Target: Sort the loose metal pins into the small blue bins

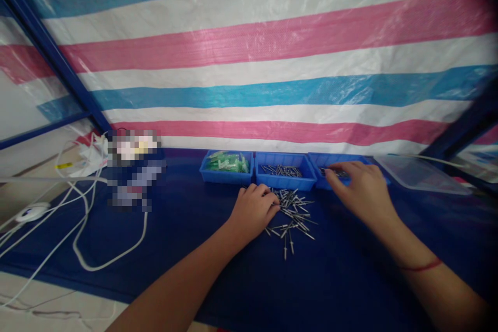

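Several silver rivets lie in a loose pile on the dark blue table. My left hand rests at the pile's left edge, fingers curled over some rivets; what its fingertips hold is too small to make out. Over the right blue bin is my right hand, thumb and fingers bent toward the small metal pieces inside; its grip is partly hidden. The middle blue bin holds more rivets, and the left blue bin holds green and clear packets.
A clear plastic lid lies right of the bins. White cables loop across the table's left side near a blurred-out item. A striped sheet hangs behind, between blue frame posts.
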The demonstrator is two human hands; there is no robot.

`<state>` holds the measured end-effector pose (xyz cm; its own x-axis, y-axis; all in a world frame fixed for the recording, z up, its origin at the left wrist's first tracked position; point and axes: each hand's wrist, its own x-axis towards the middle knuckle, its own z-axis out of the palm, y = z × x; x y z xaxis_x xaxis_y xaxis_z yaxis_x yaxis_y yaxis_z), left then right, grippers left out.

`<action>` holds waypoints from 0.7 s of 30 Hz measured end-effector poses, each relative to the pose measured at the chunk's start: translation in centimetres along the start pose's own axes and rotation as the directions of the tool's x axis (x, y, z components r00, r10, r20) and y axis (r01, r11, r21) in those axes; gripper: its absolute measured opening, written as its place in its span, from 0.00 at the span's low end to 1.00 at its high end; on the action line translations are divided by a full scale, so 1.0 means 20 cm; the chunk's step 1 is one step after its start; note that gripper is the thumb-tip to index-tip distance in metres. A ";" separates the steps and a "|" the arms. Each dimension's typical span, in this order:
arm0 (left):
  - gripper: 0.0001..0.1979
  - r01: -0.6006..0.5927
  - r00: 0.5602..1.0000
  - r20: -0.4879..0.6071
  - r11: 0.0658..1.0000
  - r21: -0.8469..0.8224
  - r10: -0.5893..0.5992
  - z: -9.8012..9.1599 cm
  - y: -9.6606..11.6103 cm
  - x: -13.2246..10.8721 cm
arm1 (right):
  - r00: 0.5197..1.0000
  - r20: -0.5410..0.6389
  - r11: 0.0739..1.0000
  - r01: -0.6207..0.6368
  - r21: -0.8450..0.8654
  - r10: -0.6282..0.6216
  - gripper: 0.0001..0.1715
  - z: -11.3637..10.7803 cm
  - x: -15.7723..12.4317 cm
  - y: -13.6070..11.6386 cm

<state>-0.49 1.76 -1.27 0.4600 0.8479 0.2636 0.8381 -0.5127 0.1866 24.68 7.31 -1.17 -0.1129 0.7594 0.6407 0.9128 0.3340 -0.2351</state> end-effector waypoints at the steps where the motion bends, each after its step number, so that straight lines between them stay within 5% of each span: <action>1: 0.09 0.003 1.000 -0.005 1.000 -0.001 -0.003 0.00 0.00 0.00 | 0.999 0.009 0.999 0.036 0.023 -0.036 0.14 0.00 -0.01 -0.04; 6: 0.09 0.030 0.995 -0.092 0.996 -0.083 -0.037 0.00 0.02 0.00 | 0.971 0.089 0.948 0.193 0.252 -0.221 0.09 -0.03 -0.06 -0.25; 9: 0.08 0.024 0.989 -0.140 0.977 -0.211 -0.054 0.00 0.03 0.01 | 0.934 0.200 0.880 0.186 0.438 -0.297 0.08 -0.04 -0.09 -0.34; 16: 0.05 -0.018 0.975 -0.200 0.860 -0.511 -0.099 0.00 0.04 0.03 | 0.933 0.317 0.788 -0.065 0.613 -0.169 0.11 -0.03 -0.11 -0.37; 21: 0.06 -0.028 0.982 -0.174 0.843 -0.537 -0.078 0.00 0.03 0.04 | 0.943 0.317 0.767 -0.130 0.628 -0.100 0.13 -0.02 -0.11 -0.37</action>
<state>0.36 2.02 -0.90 0.3348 0.8489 0.4090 0.5360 -0.5285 0.6583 18.45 2.89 -0.55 -0.3224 0.8598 0.3960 0.4681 0.5085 -0.7227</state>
